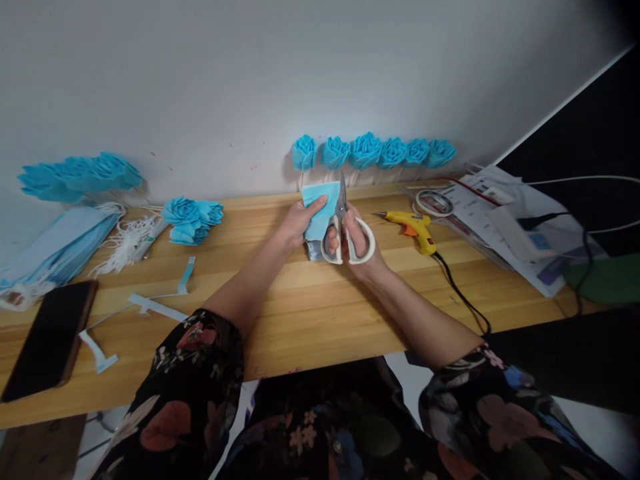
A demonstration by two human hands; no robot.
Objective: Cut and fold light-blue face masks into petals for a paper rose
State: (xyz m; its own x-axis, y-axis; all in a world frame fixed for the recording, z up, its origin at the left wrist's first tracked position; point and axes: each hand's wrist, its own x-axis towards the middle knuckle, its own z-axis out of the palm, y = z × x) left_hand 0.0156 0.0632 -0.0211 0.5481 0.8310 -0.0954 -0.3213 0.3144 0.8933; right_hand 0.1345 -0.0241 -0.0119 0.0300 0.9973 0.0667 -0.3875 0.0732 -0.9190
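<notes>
- The left hand [296, 225] is closing on the blue sheet [325, 217], its thumb lying flat across the near face; the fingers behind are hiding from view.
- The sheet is standing out from that grip on the thumb's side, its upper edge rising above the thumb and its lower part hanging below.
- The right hand [369, 250] is gripping the scissors [341, 211], thumb and fingers sitting in the cream handle loops.
- The blades are pointing up and away from the body, running along the sheet's right edge; whether they are touching it, I cannot tell.
- Both hands are working over the wooden table [295, 313], the sheet lying between them.
- A small shiny thing [315, 252] is showing just under the sheet, too covered to name.
- Beyond the hands, a row of blue flowers [367, 151] is standing against the wall [250, 87].
- A yellow glue gun [411, 222] is lying to the right of the scissors.
</notes>
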